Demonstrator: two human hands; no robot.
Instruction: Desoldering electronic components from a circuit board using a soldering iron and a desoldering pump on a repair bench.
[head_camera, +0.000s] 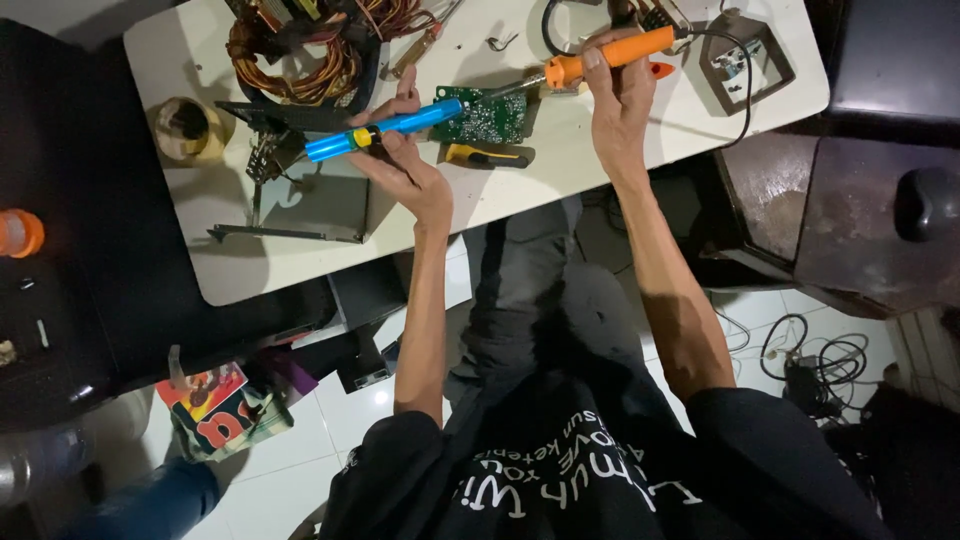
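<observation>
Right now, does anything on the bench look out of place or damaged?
Nothing looks damaged. The green circuit board lies loose on the white table, with a yellow-handled tool beside it and tangled copper wire crowding the far edge.

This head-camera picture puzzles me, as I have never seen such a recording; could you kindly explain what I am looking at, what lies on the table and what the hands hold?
The single picture comes from a camera worn on a person's head, looking down past a black shirt and both bare arms to a white table. No machine is at work here, only two hands.

The left hand grips a blue tube-shaped tool with a yellow and black band. The right hand holds an orange-handled soldering iron, its metal tip reaching towards a green circuit board that lies between the hands.

Also on the table: a bundle of coloured wires at the top, a roll of tape at the left, a yellow and black tool just below the board, and a small dark square device at the right. Cables lie on the tiled floor.
</observation>
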